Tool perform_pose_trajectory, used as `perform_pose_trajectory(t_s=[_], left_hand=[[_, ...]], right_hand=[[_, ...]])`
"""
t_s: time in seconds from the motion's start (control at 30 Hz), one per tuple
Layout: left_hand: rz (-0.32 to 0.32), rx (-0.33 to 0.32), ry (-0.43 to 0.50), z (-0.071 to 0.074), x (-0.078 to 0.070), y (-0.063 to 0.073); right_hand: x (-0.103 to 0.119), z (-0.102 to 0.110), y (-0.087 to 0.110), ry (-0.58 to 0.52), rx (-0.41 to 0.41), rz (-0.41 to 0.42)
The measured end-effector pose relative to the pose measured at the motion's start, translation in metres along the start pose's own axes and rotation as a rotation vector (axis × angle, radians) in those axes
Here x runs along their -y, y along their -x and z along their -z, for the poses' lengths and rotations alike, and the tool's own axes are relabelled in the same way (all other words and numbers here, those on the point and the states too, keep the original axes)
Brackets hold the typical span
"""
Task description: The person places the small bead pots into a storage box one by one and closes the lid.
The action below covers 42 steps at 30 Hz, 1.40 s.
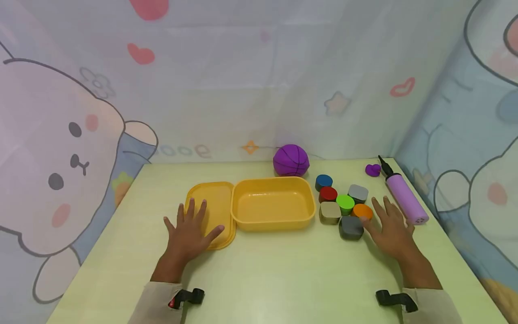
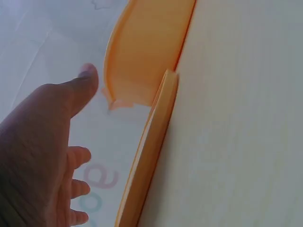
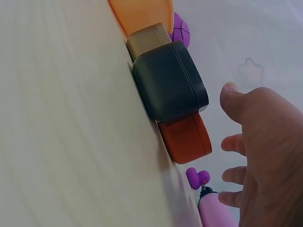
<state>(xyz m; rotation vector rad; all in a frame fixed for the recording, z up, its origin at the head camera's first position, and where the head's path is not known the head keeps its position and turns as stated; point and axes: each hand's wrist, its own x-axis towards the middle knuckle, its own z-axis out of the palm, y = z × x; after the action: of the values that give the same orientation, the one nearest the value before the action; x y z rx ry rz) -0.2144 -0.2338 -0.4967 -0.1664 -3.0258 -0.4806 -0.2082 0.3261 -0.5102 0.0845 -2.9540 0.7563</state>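
A pale cloth backdrop (image 1: pixel 243 90) printed with cartoon animals, hearts and stars surrounds a light-coloured table (image 1: pixel 275 274). The landmark is the yellow tub (image 1: pixel 273 225), an open rectangular container resting on the table. Flat to the left of the tub, at its edge, lies the yellow lid (image 1: pixel 221 202); whether they touch is hard to tell.

The left hand (image 1: pixel 188 234) hovers over the lid, left of the tub, its fingers released and spread, grasping nothing. The right hand (image 1: pixel 390 231) hangs well to the right of the tub, fingers likewise loose and parted, near the orange case (image 1: pixel 362 210) and the dark grey case (image 1: pixel 351 227); a gap separates it from both.

These 2 belong to a cluster of 7 small cases right of the tub, with the blue case (image 1: pixel 324 182), red case (image 1: pixel 328 194), green case (image 1: pixel 345 204), light grey case (image 1: pixel 358 192) and beige case (image 1: pixel 330 212), the last nearest the tub.

Behind the tub sits a purple ball (image 1: pixel 291 160). Farther right of the tub are a small purple object (image 1: pixel 372 170) and a purple pump (image 1: pixel 406 198) with a black nozzle.
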Motion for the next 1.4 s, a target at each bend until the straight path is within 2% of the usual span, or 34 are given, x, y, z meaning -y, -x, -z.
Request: perform_pose_trajectory(t_s=[0.3, 0.47, 0.6, 0.8, 1.03, 1.4], left_hand=[[-0.173, -0.086, 0.213, -0.017, -0.031, -0.015], [-0.229, -0.098, 0.262, -0.019, -0.041, -0.028], [-0.250, -0.098, 0.290, -0.025, -0.043, -0.035], [-0.267, -0.098, 0.328, -0.038, -0.037, -0.037], [-0.237, -0.068, 0.350, -0.038, -0.035, -0.035], [-0.232, -0.013, 0.404, -0.037, -0.038, -0.038]], right_hand=[[-0.006, -0.002, -0.011, -0.098, 0.037, 0.064], [-0.010, -0.001, -0.013, -0.140, 0.005, 0.086], [-0.010, 0.000, -0.013, -0.177, -0.015, 0.109], [-0.010, -0.004, -0.007, -0.207, -0.070, 0.157], [-0.013, -0.010, -0.005, -0.225, -0.132, 0.207], [-0.015, -0.009, -0.001, -0.198, -0.229, 0.207]])
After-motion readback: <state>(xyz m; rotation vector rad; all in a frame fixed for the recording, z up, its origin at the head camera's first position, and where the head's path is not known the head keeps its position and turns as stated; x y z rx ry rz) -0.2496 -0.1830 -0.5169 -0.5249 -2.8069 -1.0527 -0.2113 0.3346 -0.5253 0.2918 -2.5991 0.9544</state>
